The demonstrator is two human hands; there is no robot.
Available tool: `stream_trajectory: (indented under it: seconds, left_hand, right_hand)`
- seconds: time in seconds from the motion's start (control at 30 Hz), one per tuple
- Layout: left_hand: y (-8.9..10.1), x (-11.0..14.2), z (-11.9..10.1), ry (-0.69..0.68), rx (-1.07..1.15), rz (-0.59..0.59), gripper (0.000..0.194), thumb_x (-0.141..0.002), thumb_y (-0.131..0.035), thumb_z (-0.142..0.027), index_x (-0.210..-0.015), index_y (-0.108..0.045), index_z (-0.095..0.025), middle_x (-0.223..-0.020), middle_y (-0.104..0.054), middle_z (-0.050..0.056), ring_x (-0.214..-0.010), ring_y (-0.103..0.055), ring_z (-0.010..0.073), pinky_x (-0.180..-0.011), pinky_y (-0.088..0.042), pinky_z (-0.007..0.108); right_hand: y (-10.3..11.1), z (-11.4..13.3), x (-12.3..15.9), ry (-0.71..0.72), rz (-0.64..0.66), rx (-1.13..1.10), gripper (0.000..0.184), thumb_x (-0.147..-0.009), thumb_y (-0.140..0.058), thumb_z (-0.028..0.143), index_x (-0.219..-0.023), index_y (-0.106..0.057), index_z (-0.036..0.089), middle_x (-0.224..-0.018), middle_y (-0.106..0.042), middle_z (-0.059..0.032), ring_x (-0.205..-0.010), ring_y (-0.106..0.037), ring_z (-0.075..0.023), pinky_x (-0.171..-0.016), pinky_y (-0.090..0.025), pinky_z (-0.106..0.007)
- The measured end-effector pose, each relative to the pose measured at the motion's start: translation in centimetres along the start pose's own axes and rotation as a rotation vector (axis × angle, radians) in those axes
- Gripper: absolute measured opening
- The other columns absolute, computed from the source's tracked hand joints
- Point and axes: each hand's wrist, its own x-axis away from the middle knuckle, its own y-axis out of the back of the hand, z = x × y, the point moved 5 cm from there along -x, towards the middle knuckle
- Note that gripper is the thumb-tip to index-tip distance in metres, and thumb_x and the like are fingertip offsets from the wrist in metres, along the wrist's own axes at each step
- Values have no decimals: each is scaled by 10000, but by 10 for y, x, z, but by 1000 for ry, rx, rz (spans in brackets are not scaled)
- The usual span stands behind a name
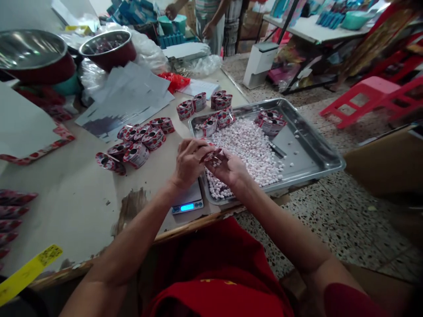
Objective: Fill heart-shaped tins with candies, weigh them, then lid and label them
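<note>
My left hand (188, 163) is closed around a small red-patterned pouch (209, 152), held above a digital scale (188, 203) at the table's front edge. My right hand (228, 168) is cupped beside it with a few small white-pink candies in the palm, touching the pouch's mouth. Both hands hover over the near corner of a metal tray (307, 149) heaped with small white-pink candies (251, 147). Several more pouches (269, 121) stand in the tray's far part.
Filled pouches (139, 143) lie in a group on the table (66, 202), others (201, 103) near the tray's far edge. Metal bowls (109, 48), paper sheets (127, 99) and plastic bags sit behind. Another person (211, 22) stands at the back. Red stools (373, 94) stand right.
</note>
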Motion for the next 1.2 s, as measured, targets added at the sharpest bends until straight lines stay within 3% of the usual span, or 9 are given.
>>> stream_trajectory:
  seconds: [0.1,0.2,0.37,0.6,0.73,0.9,1.03,1.13,1.2]
  left_hand:
    - [1,14,1,47,25,-44,251,-980,-693,-210,-1136,-823,-357,-1174,-763,59,-1179,-610,283,-1085,-445,458]
    - [-2,23,1,24,40,41,199,-995,-695,-264,-1078,-835,-379,-1212,-760,53,-1246,-599,291,-1131,-393,482]
    - [1,22,-2,65,-4,30,196,-999,-691,-270,-1090,-831,-372,-1214,-761,52,-1234,-606,291,-1126,-403,494]
    - [11,22,15,497,287,-183,316,-803,-863,-211,-1108,-784,-240,-1124,-745,55,-1063,-681,231,-964,-567,382]
    - [30,61,39,795,656,-212,502,-738,-923,-362,-1171,-718,-213,-1137,-779,53,-1038,-750,217,-962,-617,372]
    - [48,126,42,937,729,-94,524,-698,-958,-389,-1149,-745,-228,-1126,-806,64,-1035,-777,244,-932,-647,394]
    - [51,144,34,876,645,-48,599,-719,-952,-405,-1256,-738,-247,-1208,-792,80,-1097,-763,252,-971,-631,411]
    - [78,139,33,768,467,-118,754,-710,-962,-400,-1394,-670,-272,-1331,-749,82,-1201,-717,256,-1015,-597,417]
    - [103,139,40,771,349,-175,613,-778,-919,-384,-1339,-698,-274,-1294,-758,63,-1177,-718,246,-1000,-591,420]
  right_hand:
    - [0,0,-1,-41,-20,27,315,-1125,-385,233,-915,-617,197,-699,-679,-9,-613,-645,-156,-626,-609,-273]
    - [1,0,-2,-57,-41,19,315,-1135,-383,267,-930,-613,199,-669,-653,10,-555,-603,-133,-597,-593,-253]
    - [2,-2,-1,-66,-23,54,329,-1143,-371,316,-969,-621,191,-762,-704,-31,-644,-673,-159,-590,-609,-265]
    - [4,-2,3,-29,-53,137,177,-1043,-484,121,-1038,-649,186,-866,-714,-57,-738,-704,-174,-609,-661,-253]
    - [12,10,10,-19,-70,281,346,-864,-522,-102,-1052,-651,158,-901,-714,-63,-665,-676,-103,-550,-600,-123]
    - [12,29,10,-44,-21,492,143,-979,-572,14,-960,-630,143,-706,-647,-4,-423,-459,-25,-359,-381,-60]
    - [-3,16,10,-110,83,688,124,-961,-679,91,-862,-631,149,-558,-521,62,-380,-348,-21,-321,-252,-92]
    - [-19,4,16,-78,148,781,91,-903,-710,61,-893,-677,145,-653,-632,3,-497,-503,-57,-422,-418,-116]
    - [-29,0,22,-60,188,837,148,-864,-690,14,-937,-707,142,-736,-690,-34,-581,-578,-86,-502,-509,-151]
